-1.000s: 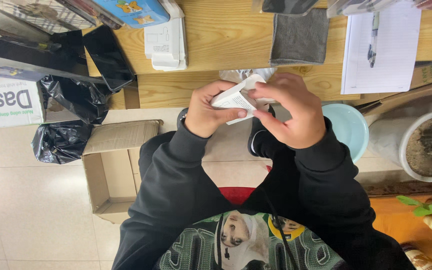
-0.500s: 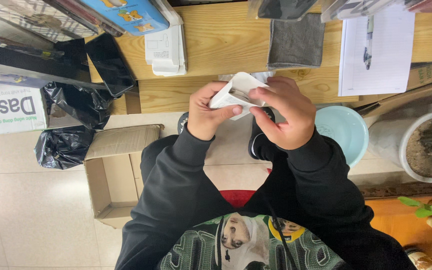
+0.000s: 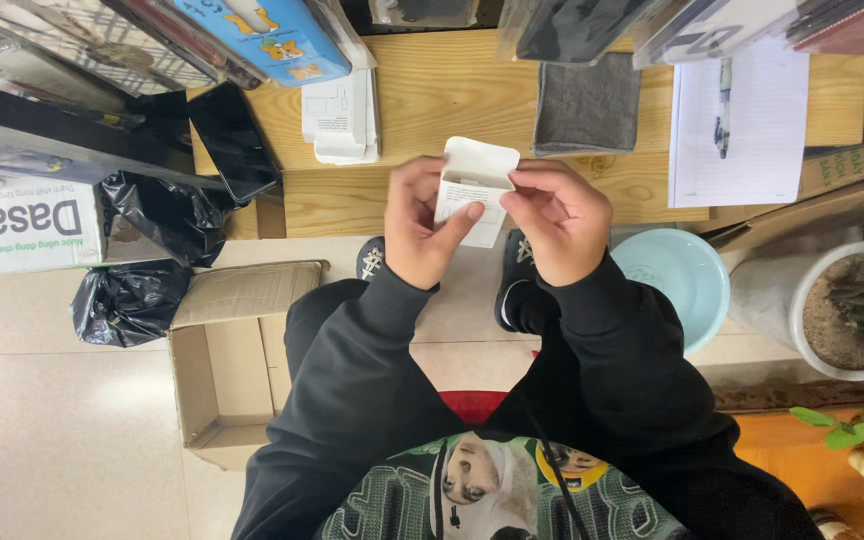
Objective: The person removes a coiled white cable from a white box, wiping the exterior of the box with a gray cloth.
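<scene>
A small white cardboard box [image 3: 474,190] is held upright between both hands, just in front of the wooden table's [image 3: 452,100] near edge. Its top flap stands open. My left hand [image 3: 424,222] grips the box's left side, thumb across its front. My right hand [image 3: 554,218] pinches the box's right side near the flap. Both arms wear black sleeves.
On the table lie a grey cloth [image 3: 586,104], a white paper sheet with a pen [image 3: 738,120], a white packet [image 3: 342,115] and a black phone [image 3: 232,140]. On the floor are an open cardboard box [image 3: 222,365], black bags [image 3: 132,295], a pale blue bowl [image 3: 680,280] and a white plant pot [image 3: 832,310].
The white box has been turned from a tilted, sideways hold to upright, and its top flap now stands open. Both hands have risen slightly toward the table.
</scene>
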